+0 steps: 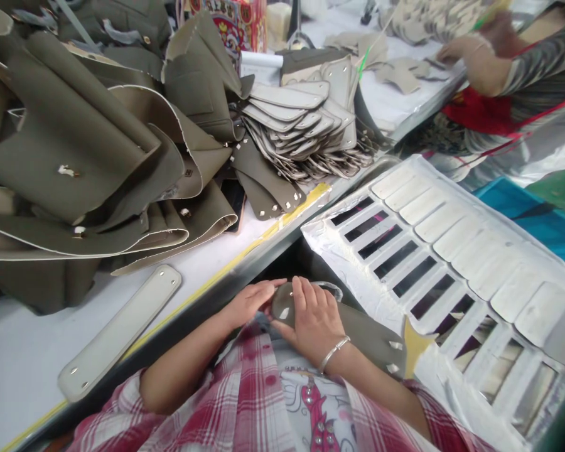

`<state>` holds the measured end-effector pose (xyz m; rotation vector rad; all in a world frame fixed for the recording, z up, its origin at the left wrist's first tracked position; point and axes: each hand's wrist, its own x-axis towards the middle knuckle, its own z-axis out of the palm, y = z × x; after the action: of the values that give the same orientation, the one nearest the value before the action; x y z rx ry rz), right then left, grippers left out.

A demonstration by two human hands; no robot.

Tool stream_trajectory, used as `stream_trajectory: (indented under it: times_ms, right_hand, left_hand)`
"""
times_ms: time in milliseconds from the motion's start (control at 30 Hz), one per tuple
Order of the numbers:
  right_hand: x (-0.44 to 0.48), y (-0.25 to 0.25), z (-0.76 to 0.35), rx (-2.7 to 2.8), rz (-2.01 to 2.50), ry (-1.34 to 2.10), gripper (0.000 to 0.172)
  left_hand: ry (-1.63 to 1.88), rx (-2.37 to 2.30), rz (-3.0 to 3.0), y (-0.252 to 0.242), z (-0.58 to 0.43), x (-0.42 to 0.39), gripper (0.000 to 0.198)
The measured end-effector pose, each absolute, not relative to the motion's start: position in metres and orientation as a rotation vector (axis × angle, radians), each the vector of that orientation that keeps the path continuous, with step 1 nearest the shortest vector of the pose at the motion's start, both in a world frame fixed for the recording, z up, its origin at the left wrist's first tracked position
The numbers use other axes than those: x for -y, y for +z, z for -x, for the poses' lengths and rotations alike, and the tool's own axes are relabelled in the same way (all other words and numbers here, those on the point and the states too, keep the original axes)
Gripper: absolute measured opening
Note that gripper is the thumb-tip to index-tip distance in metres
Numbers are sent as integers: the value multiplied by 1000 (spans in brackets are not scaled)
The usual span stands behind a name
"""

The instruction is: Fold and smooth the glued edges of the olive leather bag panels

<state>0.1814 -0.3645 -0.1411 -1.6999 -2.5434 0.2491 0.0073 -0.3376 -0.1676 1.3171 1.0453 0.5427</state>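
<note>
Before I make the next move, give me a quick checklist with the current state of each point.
1. Both hands at the olive piece: ok. The left hand is at its end, the right hand over it.
2. Secure grip on the olive piece: cannot tell. The fingers hide the contact.
3. Underside of that piece in order: cannot tell. It is out of view.
4. Single pale strap apart from the hands: ok. It lies on the table.
5. Pile of pale straps neatly squared: not ok. They overlap at different angles.
6. Co-worker's hands away from the work: ok.
</note>
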Motion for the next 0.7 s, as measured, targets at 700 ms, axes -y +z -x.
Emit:
stream_trajectory:
  times_ms: [700]
  right_hand:
    - [365,-136,-204,2571,1457,435,64]
  left_hand:
    - [615,-1271,-1499,-166,-18,348,46]
